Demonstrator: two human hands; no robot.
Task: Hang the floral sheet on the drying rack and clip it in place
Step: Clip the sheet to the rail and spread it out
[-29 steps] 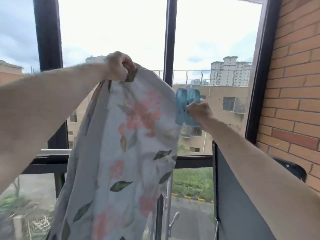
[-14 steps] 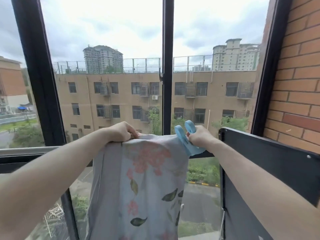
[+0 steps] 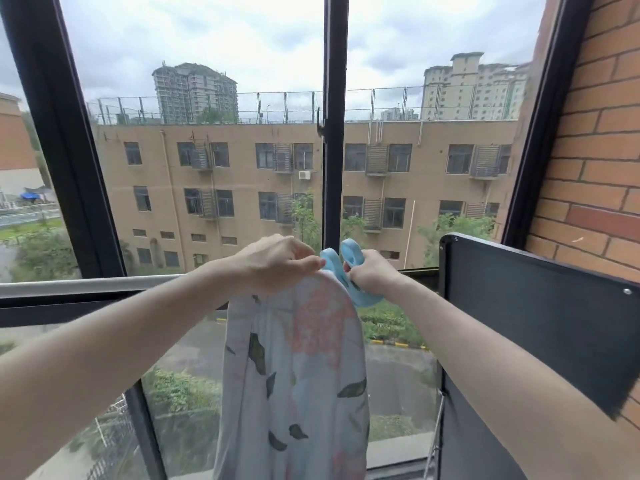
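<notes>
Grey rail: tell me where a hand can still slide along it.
The grey rail is bare left of the left hand. It is crowded where the floral sheet, blue clip and right hand bunch beside the black panel.

soft, even daylight from an overcast sky comes through the window, leaving no hard shadows or glare. the wide lens bends the window frames and brick wall outward at the edges. the forearms near the bottom corners look slightly soft; distant buildings stay fairly sharp.
</notes>
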